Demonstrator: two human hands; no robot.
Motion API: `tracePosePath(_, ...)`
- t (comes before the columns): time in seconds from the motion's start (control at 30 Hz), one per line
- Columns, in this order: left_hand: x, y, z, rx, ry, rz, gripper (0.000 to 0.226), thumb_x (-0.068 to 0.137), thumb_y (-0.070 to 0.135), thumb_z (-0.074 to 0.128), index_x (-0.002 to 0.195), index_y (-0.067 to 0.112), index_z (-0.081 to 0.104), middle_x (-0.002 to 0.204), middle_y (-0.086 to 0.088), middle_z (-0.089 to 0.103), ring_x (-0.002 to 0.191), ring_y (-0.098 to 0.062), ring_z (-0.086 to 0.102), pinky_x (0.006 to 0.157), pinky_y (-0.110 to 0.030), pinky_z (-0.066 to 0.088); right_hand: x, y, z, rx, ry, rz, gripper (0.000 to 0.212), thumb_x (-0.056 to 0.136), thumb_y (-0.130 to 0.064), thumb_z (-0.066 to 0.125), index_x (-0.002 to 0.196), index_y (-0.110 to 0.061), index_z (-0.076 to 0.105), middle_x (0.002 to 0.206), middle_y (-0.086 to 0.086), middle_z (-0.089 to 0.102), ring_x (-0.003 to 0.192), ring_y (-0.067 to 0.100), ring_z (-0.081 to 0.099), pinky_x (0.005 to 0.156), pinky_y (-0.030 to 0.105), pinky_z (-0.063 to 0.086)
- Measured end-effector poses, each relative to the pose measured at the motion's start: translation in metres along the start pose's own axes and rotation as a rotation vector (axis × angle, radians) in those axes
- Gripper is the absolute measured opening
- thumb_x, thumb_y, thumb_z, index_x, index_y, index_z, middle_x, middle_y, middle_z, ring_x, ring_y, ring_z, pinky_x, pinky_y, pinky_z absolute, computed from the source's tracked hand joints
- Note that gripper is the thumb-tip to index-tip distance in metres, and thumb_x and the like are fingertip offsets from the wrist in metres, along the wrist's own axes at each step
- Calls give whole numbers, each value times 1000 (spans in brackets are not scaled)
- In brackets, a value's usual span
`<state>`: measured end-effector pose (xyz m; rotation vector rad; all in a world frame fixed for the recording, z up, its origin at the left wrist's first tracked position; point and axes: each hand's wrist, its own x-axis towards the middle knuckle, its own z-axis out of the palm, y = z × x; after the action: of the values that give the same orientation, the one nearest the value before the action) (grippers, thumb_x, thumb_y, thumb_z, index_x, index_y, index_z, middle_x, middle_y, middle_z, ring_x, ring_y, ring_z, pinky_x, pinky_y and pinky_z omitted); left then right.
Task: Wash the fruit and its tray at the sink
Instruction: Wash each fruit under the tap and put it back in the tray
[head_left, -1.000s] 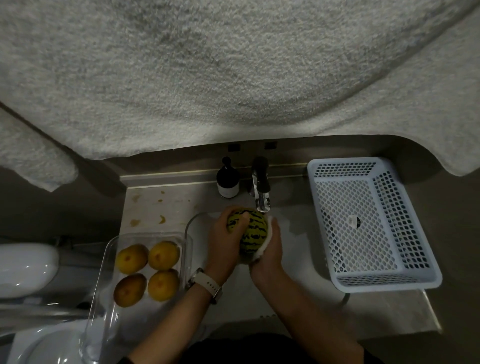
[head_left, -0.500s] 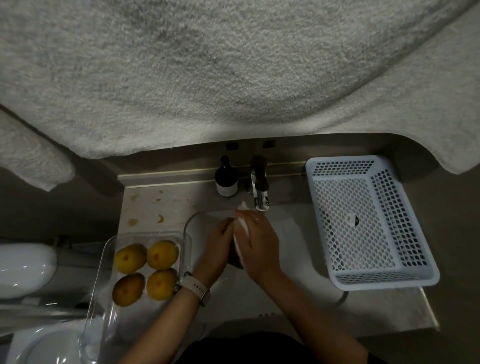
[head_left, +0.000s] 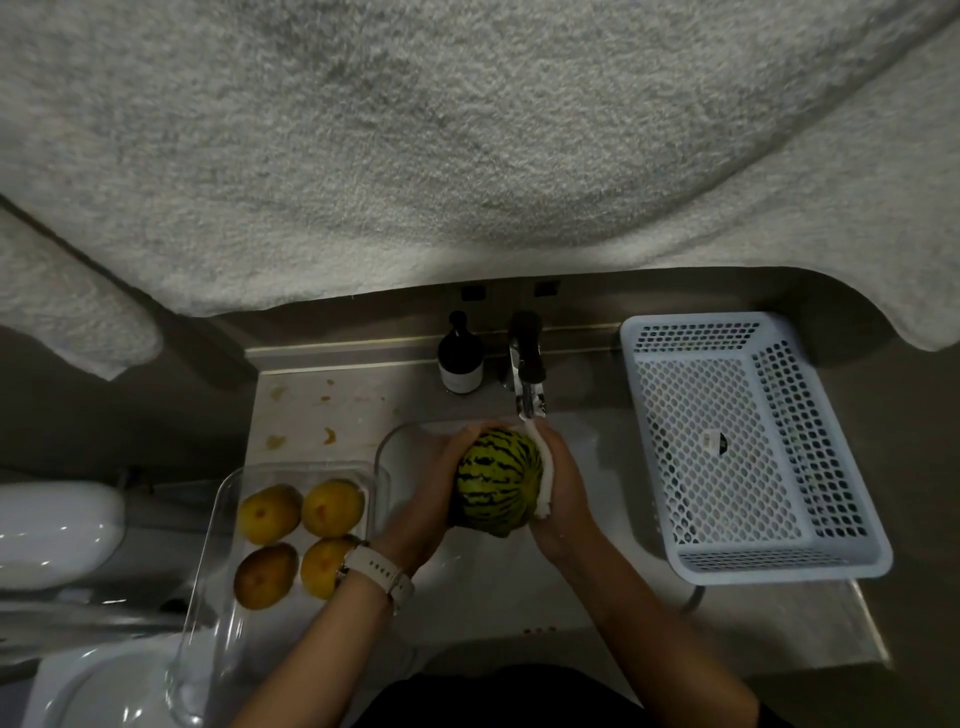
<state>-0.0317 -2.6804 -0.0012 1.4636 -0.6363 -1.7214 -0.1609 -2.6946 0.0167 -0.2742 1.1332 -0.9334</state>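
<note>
Down over the sink (head_left: 613, 467), from the head view, my left hand (head_left: 426, 499) curled round the striped melon (head_left: 496, 480) just under the tap (head_left: 530, 374), while my right hand (head_left: 563, 493) pressed a white sponge (head_left: 545, 473) against its other side. Left of the sink, the clear tray (head_left: 208, 571) held four yellow fruits (head_left: 301, 540). A white basket (head_left: 748, 447) sat on the worktop (head_left: 322, 410) at right.

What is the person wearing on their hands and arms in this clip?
Both forearms are bare, with no sleeves in view and no gloves on the left hand or right hand. The left wrist carries a watch with a pale perforated strap. No rings are visible.
</note>
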Motion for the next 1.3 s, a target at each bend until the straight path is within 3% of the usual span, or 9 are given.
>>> tracePosePath(0.13, -7, 3, 4, -14, 66, -47, 84, 30, 87, 72, 96, 35, 69, 96, 2, 73, 81, -6, 72, 59, -25, 58, 4, 8, 1, -35, 85, -9, 42, 98, -40, 45, 101, -6, 70, 98, 15, 72, 90, 28, 70, 77, 36, 56)
tracePosePath(0.27, -12, 3, 5, -136, 161, -129, 76, 57, 80, 68, 112, 27, 67, 102, -1, 74, 93, -25, 72, 68, -51, 59, 11, 10, 7, -144, 193, -81, 37, 95, -42, 49, 88, -16, 75, 91, 13, 74, 89, 31, 70, 77, 38, 57)
tracePosePath(0.37, -17, 2, 10, -239, 20, -122, 66, 70, 65, 70, 121, 24, 64, 122, -9, 67, 103, -24, 69, 75, -46, 59, 13, 16, 9, -310, 325, -259, 31, 91, -46, 52, 85, -24, 73, 84, 1, 72, 86, 22, 69, 77, 40, 58)
tracePosePath(0.47, -19, 6, 6, -279, -174, -77, 55, 83, 47, 69, 130, 21, 59, 131, -14, 61, 115, -27, 63, 89, -48, 54, 2, 22, 2, -565, 137, -620, 35, 95, -38, 46, 112, -20, 70, 108, -3, 71, 103, 11, 66, 92, 39, 54)
tracePosePath(0.57, -20, 8, 0, -250, -217, -90, 74, 75, 50, 75, 138, 20, 51, 134, -14, 59, 122, -32, 58, 100, -57, 46, 2, 16, -3, -764, -10, -844, 39, 97, -34, 43, 119, -12, 67, 119, -2, 67, 114, 10, 61, 98, 35, 49)
tracePosePath(0.8, -18, 11, -4, -293, -159, -88, 79, 65, 46, 80, 134, 16, 55, 129, -15, 63, 117, -32, 62, 87, -44, 55, 9, -2, 7, -159, -192, -353, 50, 91, -38, 50, 111, 6, 65, 120, 22, 65, 110, 31, 63, 93, 37, 52)
tracePosePath(0.93, -17, 5, -3, -295, -150, -137, 88, 61, 58, 81, 136, 23, 53, 134, -10, 60, 122, -32, 58, 93, -55, 51, 8, 2, 6, 175, -184, -150, 55, 96, -37, 38, 117, 10, 59, 121, 26, 61, 106, 34, 62, 92, 37, 53)
tracePosePath(1.1, -17, 6, -17, -155, -146, -295, 78, 57, 69, 75, 125, 34, 63, 128, -2, 64, 118, -29, 59, 81, -50, 56, 10, 8, -1, 50, 6, -161, 48, 99, -35, 41, 116, 4, 63, 115, 24, 66, 110, 38, 62, 100, 48, 48)
tracePosePath(1.3, -14, 4, -26, -229, -94, -263, 51, 67, 51, 80, 110, 23, 74, 117, -19, 66, 104, -38, 67, 78, -54, 55, 6, 5, -3, -460, 23, -552, 29, 100, -22, 46, 112, -10, 70, 109, 4, 71, 99, 10, 67, 82, 20, 53)
